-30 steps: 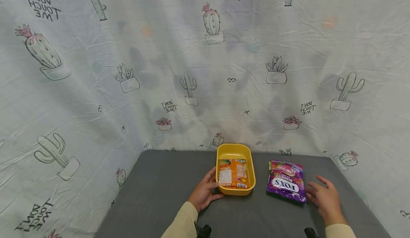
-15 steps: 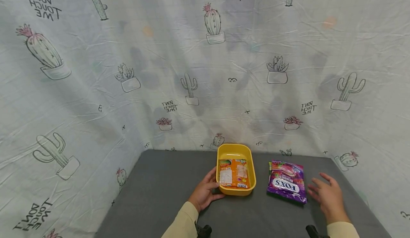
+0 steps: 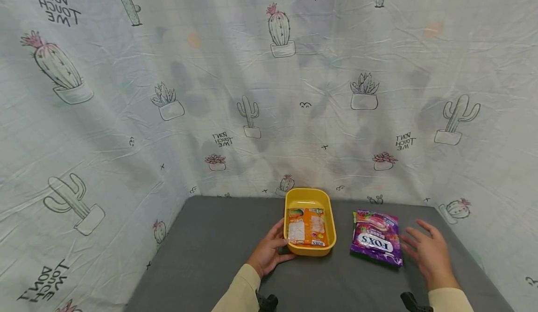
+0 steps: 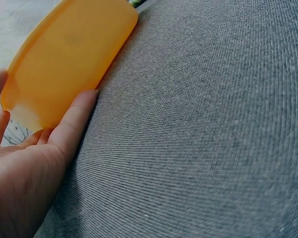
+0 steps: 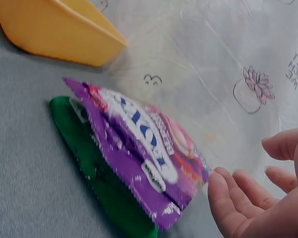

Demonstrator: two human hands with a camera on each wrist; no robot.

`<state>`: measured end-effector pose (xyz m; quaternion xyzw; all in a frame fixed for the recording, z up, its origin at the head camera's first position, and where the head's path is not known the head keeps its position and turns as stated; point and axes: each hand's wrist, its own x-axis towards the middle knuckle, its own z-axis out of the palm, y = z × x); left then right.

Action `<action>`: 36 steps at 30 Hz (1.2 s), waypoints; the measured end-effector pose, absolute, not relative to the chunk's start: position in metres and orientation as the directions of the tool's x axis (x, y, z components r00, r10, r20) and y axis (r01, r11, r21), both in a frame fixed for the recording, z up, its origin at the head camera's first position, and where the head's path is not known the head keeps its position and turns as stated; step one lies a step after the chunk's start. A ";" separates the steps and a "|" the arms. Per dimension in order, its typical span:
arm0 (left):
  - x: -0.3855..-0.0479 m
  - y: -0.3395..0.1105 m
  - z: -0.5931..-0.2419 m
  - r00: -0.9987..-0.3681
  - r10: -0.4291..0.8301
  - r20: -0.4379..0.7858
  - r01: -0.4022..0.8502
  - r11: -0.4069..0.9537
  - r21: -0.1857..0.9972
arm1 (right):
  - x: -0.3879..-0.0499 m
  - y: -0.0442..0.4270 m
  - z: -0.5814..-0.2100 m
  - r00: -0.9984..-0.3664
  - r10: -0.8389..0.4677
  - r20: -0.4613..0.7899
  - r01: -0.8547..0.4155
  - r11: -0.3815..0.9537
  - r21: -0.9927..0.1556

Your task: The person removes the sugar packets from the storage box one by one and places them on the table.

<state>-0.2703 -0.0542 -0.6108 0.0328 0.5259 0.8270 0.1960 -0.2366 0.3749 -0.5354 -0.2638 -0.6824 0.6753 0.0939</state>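
My left hand holds a yellow plastic container at its near left corner, with the thumb along the near wall and the fingers on the left side. In the left wrist view, the thumb presses low on the container wall. An orange candy bag lies inside the container. Further right, a purple Fox's Berries candy bag lies on top of a green bag, which is mostly hidden beneath it. My right hand hovers just right of the purple bag, fingers loosely spread and holding nothing.
The grey cloth-covered table runs back to a pale curtain printed with cacti, which also hangs along both sides. Dark wrist devices show at the bottom edge. A gap of bare cloth separates container and bags.
My right hand drew slightly right, away from the purple bag, then came back a little toward it. The left hand, container and bags stay where they were.
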 end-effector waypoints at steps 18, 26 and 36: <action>-0.270 -0.053 -0.607 -0.923 0.351 -0.157 -0.288 -0.360 0.887 | -0.243 0.353 -0.516 -0.916 0.325 -0.233 0.194 -0.150 -0.970; -0.269 -0.054 -0.606 -0.923 0.347 -0.169 -0.298 -0.361 0.884 | -0.243 0.336 -0.512 -0.937 0.281 -0.205 0.186 -0.092 -0.978; -0.268 -0.056 -0.607 -0.922 0.352 -0.161 -0.292 -0.360 0.886 | -0.242 0.317 -0.514 -0.974 0.137 -0.179 0.165 -0.111 -0.980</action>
